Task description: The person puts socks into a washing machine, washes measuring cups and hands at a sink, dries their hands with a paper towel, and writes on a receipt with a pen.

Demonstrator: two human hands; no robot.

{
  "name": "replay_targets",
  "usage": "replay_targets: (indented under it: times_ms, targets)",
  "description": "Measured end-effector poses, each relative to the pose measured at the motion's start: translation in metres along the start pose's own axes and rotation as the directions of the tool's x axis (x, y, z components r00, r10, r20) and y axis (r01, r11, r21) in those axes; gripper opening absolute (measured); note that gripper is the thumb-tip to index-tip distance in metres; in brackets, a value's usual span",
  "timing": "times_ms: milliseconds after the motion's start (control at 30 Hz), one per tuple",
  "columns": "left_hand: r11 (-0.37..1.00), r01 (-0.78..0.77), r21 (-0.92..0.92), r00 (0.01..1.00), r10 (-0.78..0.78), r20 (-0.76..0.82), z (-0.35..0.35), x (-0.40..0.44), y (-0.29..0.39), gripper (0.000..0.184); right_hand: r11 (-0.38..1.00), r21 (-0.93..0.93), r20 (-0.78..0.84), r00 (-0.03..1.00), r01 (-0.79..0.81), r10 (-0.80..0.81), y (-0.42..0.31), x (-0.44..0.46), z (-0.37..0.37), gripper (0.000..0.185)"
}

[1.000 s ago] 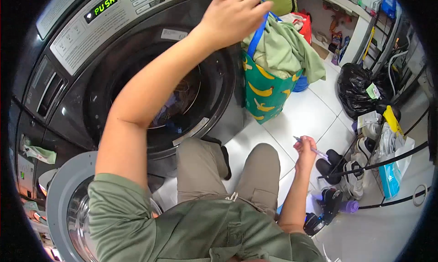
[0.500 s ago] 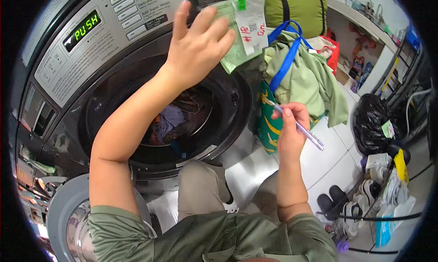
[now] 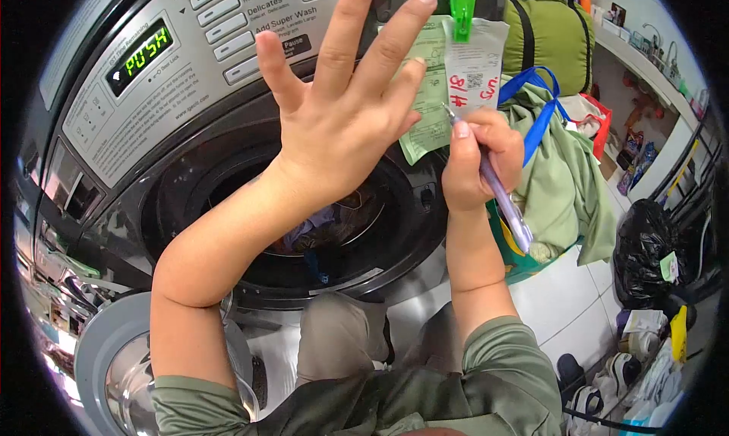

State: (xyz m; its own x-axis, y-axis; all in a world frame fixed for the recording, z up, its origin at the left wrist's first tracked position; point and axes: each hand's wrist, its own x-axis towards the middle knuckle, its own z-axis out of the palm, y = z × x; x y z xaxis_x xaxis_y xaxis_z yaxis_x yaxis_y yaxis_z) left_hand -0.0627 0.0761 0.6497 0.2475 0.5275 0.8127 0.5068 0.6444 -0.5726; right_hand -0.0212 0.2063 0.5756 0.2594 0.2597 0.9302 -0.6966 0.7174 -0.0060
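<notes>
My left hand [image 3: 342, 109] is raised with its fingers spread, in front of the washer's control panel [image 3: 163, 79] and beside the slips. In my right hand [image 3: 482, 155] is a light purple pen [image 3: 503, 197], its tip close to the green slip [image 3: 429, 94]. A white slip [image 3: 474, 71] with red handwriting hangs next to the green one under a green clip [image 3: 462, 11]. The display [image 3: 142, 56] reads "PUSH". Clothes [image 3: 319, 227] lie inside the drum, partly behind my left forearm.
The round washer door [image 3: 125, 360] stands open at lower left. Right of the washer, light green cloth [image 3: 562, 162] spills from a bag with blue handles, below an olive bag [image 3: 550, 41]. A black plastic bag [image 3: 645, 246] and shoes [image 3: 607, 383] are at the right.
My right hand has risen with the pen from low at the right to the slips. My left hand has come down and leftward, its fingers spread. The view has shifted, showing the clipped slips.
</notes>
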Motion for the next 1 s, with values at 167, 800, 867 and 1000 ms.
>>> replay_targets:
  times_ms: [167, 800, 867, 1000]
  targets:
    - [1.0, -0.001, 0.001, 1.0, 0.001, 0.001, 0.001, -0.002, 0.002, 0.033, 0.997, -0.062, -0.056, 0.998, 0.036, -0.04, 0.023, -0.013, 0.01, 0.017]
    - [0.999, -0.027, -0.038, 0.999, 0.028, 0.029, 0.001, -0.004, 0.003, 0.048, 0.977, -0.208, 0.037, 0.999, 0.039, -0.032, 0.019, -0.01, 0.013, 0.016]
    - [0.997, -0.046, -0.059, 0.998, 0.048, 0.045, 0.0, 0.001, 0.006, 0.05, 0.982, -0.182, -0.009, 0.998, 0.057, -0.06, 0.02, -0.011, 0.012, 0.016]
    - [0.991, -0.095, -0.095, 0.988, 0.105, 0.116, -0.006, 0.007, 0.006, 0.054, 0.944, 0.293, -0.348, 0.903, -0.149, 0.251, -0.003, -0.004, -0.004, 0.018]
